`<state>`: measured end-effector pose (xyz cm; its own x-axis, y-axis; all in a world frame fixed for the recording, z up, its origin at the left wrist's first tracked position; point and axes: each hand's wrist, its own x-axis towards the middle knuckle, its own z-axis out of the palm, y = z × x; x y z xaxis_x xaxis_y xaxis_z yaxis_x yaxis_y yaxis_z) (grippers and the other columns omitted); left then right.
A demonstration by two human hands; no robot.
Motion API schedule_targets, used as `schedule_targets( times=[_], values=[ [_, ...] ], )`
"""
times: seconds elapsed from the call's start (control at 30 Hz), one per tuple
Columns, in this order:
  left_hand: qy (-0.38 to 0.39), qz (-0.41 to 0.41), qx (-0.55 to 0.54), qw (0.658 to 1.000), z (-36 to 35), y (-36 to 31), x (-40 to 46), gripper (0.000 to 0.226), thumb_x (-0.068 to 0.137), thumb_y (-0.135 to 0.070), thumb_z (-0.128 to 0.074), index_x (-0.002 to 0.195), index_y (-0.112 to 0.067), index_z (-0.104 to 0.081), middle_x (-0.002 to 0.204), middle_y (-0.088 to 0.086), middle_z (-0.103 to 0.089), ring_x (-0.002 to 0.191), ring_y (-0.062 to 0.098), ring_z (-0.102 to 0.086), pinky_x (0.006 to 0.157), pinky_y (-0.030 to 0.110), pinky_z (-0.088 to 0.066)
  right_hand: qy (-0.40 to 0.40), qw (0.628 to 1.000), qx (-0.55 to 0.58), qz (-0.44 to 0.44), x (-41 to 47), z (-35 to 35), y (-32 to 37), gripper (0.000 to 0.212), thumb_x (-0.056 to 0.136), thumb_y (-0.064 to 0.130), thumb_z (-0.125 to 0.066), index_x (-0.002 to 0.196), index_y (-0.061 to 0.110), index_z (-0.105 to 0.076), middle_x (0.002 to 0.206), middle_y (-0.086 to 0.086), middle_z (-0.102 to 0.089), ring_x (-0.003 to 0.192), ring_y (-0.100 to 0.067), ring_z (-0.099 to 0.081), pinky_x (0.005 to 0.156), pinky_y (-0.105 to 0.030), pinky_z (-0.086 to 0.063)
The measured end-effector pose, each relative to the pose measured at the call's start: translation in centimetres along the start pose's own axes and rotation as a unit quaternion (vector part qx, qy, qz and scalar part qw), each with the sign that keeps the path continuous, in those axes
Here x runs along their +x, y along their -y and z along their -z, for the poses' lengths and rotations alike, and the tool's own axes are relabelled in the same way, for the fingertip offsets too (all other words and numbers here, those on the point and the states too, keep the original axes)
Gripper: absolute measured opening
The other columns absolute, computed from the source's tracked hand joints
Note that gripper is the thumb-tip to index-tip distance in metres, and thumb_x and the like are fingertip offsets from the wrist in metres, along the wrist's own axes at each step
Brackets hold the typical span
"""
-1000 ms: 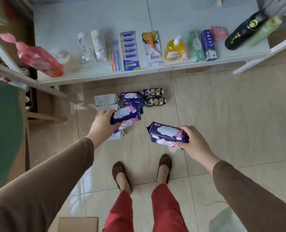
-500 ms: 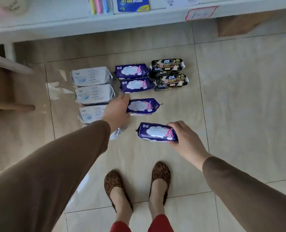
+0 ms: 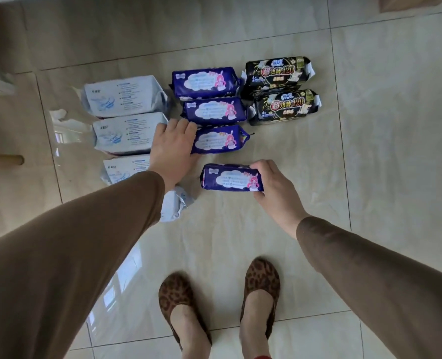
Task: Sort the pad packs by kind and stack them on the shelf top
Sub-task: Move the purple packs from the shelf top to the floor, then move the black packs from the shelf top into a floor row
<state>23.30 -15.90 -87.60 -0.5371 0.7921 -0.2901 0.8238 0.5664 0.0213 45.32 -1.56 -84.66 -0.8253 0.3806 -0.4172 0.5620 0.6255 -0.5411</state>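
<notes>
Our right hand (image 3: 274, 187) grips the nearest purple pad pack (image 3: 231, 178) on the tiled floor (image 3: 383, 151). Our left hand (image 3: 173, 149) rests with fingers relaxed against the third purple pack (image 3: 218, 139), between white packs (image 3: 125, 95) and black packs (image 3: 277, 72).

My left hand (image 3: 172, 149) has set its purple pack (image 3: 218, 139) on the floor (image 3: 370, 177) as third in the purple column and now rests open at its 9 o'clock end. My right hand (image 3: 273, 189) has lowered the fourth pack (image 3: 230, 178) to the 6 o'clock end of that column, still gripping it.
</notes>
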Motion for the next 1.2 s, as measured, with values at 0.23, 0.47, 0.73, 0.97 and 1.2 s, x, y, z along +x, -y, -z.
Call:
schedule_targets(
  times=[0.23,0.47,0.73,0.97,1.2],
  values=[
    [-0.027,0.002,-0.061,0.998,1.3,2.1,-2.6,0.053,0.082,-0.028,-0.066,0.132,-0.02,-0.051,0.127,0.005,-0.052,0.111,0.029,-0.047,0.093,0.042,-0.037,0.002,0.999,-0.027,0.021,2.7,-1.9,2.1,0.047,0.081,-0.005,-0.063,0.123,0.013,-0.052,0.127,-0.007,-0.043,0.09,-0.027,-0.061,0.067,-0.039,-0.053],
    [-0.015,0.038,-0.094,0.995,1.6,2.5,-5.8,0.04,0.084,-0.022,-0.065,0.123,-0.021,-0.057,0.123,0.003,-0.054,0.11,0.027,-0.049,0.092,0.041,-0.038,-0.031,0.992,-0.116,-0.038,3.9,-2.3,3.1,0.054,0.085,0.01,-0.071,0.131,0.016,-0.044,0.137,-0.008,-0.04,0.121,-0.025,-0.045,0.077,-0.036,-0.055],
    [0.022,0.07,-0.14,0.987,8.5,-1.3,-10.8,0.044,0.083,-0.02,-0.066,0.126,-0.021,-0.055,0.12,0.002,-0.057,0.109,0.027,-0.052,0.087,0.041,-0.042,-0.037,0.996,-0.065,-0.047,-2.7,5.0,6.4,0.059,0.08,0.011,-0.077,0.13,0.017,-0.046,0.141,-0.004,-0.038,0.121,-0.026,-0.047,0.086,-0.038,-0.052],
    [0.041,0.07,-0.138,0.987,24.4,-5.0,-15.3,0.05,0.086,-0.026,-0.063,0.134,-0.021,-0.049,0.131,-0.001,-0.052,0.12,0.024,-0.047,0.097,0.04,-0.042,-0.094,0.994,-0.001,-0.06,-11.8,19.6,13.1,0.047,0.087,0.015,-0.066,0.131,0.017,-0.048,0.131,-0.002,-0.049,0.116,-0.025,-0.049,0.08,-0.034,-0.045],
    [0.018,0.024,-0.136,0.99,46.1,-8.7,-19.0,0.054,0.083,-0.035,-0.066,0.132,-0.021,-0.049,0.131,0.001,-0.051,0.12,0.026,-0.047,0.097,0.041,-0.042,-0.129,0.987,0.052,-0.085,-21.1,37.6,23.7,0.048,0.088,0.021,-0.065,0.133,0.017,-0.049,0.127,-0.005,-0.054,0.119,-0.026,-0.047,0.093,-0.033,-0.039]
  ],
)
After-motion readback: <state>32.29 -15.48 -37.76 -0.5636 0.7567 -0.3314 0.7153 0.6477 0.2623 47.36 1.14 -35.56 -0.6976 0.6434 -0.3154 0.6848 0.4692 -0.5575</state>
